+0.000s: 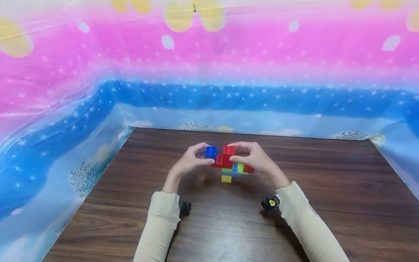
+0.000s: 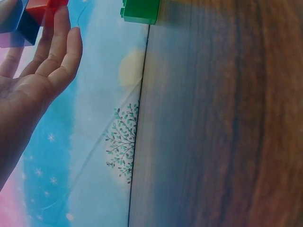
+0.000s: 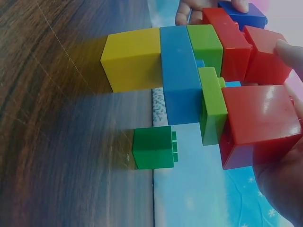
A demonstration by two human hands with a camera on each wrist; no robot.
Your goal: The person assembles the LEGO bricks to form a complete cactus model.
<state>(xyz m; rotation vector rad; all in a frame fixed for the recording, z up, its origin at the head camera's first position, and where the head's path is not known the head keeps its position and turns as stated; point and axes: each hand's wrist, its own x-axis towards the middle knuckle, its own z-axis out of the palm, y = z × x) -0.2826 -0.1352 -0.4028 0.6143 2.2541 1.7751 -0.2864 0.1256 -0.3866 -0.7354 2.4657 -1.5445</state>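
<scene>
A structure of joined toy building blocks is between my two hands, over the middle of the table (image 1: 216, 225). At its bottom is a yellow block (image 3: 132, 60), followed by a blue block (image 3: 181, 75), lime-green pieces (image 3: 214, 106) and red blocks (image 3: 260, 123). My left hand (image 1: 188, 160) pinches the dark blue block (image 1: 210, 152) at the upper left between thumb and fingers. My right hand (image 1: 256, 157) grips the upright red block (image 1: 228, 154) on top, thumb on its near side. In the left wrist view, the left fingers (image 2: 61, 52) reach behind the blue and red blocks.
A separate green block (image 3: 152, 147) stands on the table past the structure; the head view does not show it. Black wrist cameras (image 1: 269, 203) sit under both sleeves. A patterned pink and blue cloth (image 1: 209, 72) surrounds the table's back and sides.
</scene>
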